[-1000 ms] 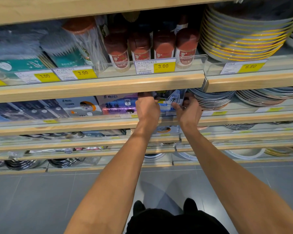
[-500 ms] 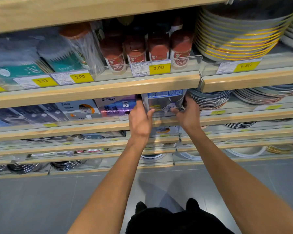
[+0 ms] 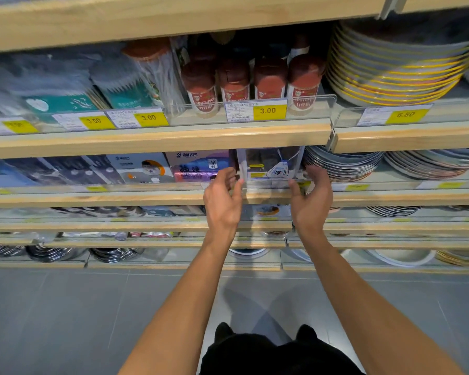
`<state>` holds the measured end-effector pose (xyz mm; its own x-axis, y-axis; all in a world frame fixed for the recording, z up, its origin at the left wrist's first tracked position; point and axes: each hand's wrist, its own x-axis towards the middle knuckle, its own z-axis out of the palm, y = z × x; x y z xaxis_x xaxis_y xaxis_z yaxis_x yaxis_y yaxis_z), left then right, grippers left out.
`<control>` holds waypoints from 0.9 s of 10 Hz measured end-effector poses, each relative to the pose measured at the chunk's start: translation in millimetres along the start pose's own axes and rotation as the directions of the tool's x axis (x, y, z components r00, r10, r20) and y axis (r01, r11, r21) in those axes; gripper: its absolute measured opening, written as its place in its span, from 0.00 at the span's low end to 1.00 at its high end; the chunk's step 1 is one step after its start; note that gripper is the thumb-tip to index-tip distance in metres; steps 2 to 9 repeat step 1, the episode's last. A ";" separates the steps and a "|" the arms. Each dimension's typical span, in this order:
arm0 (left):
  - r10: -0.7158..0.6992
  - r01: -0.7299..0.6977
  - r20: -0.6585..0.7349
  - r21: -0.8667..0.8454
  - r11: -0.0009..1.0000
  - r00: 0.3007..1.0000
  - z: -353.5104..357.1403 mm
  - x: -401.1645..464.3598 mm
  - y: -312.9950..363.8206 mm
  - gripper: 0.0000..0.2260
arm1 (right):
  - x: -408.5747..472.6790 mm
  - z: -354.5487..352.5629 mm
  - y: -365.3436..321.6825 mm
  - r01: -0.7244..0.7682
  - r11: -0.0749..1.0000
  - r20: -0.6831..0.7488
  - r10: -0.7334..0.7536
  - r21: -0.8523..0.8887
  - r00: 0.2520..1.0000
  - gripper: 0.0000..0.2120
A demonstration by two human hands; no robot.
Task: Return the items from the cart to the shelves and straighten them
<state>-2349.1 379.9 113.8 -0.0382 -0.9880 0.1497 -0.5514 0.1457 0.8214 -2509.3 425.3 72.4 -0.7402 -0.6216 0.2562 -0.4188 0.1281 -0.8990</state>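
- On the second shelf [image 3: 157,197], upright behind its clear lip, stands a packet [image 3: 270,165] marked "厚"
- Left hand [image 3: 222,201] and right hand [image 3: 312,198] flank it, fingers loosely spread, gripping nothing
- Above, toothpick jars [image 3: 234,82] read "TOOTHPICK", tag "3.00"

Your clear-fronted pack [image 3: 270,165] with the white-and-blue label stands upright on the second shelf [image 3: 157,197], between purple packs [image 3: 198,166] and stacked plates [image 3: 341,165].
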 end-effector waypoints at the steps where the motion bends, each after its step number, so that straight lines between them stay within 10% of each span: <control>1: -0.051 0.049 -0.032 -0.041 0.998 0.998 -3.1 -10.3 -11.2 0.09 | -24.3 8.5 -5.7 0.154 0.988 -0.071 -0.153 0.011 0.986 0.09; 9: -0.051 0.049 -0.032 -0.041 0.998 0.998 -3.1 -10.3 -11.2 0.09 | -24.3 8.5 -5.7 0.154 0.988 -0.071 -0.153 0.011 0.986 0.09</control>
